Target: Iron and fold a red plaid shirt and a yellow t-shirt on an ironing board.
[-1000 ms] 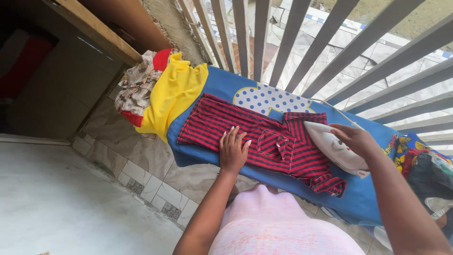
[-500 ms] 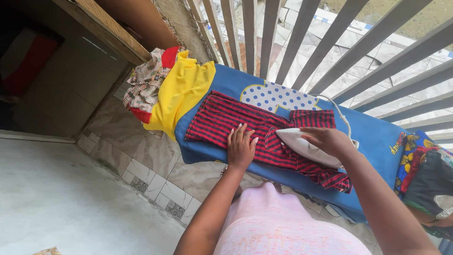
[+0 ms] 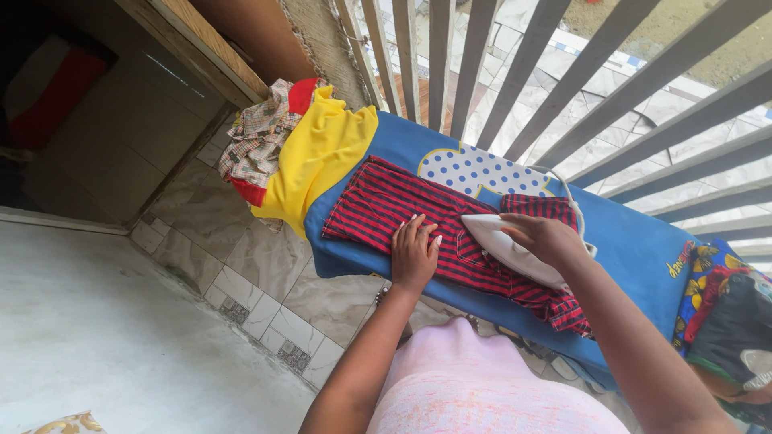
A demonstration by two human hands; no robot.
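Iron (image 3: 503, 245): right hand (image 3: 547, 237) gripping it, having slid leftward across the striped shirt (image 3: 386, 205).
Left hand (image 3: 414, 253): lying flat, still pinning shirt beside iron.

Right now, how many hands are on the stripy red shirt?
1. The left hand lies flat on the red striped shirt. The right hand grips the white iron, which sits on the shirt, so it touches the iron instead.

iron (image 3: 508, 251): slid leftward across striped shirt (image 3: 386, 210) | now near left hand (image 3: 414, 255)
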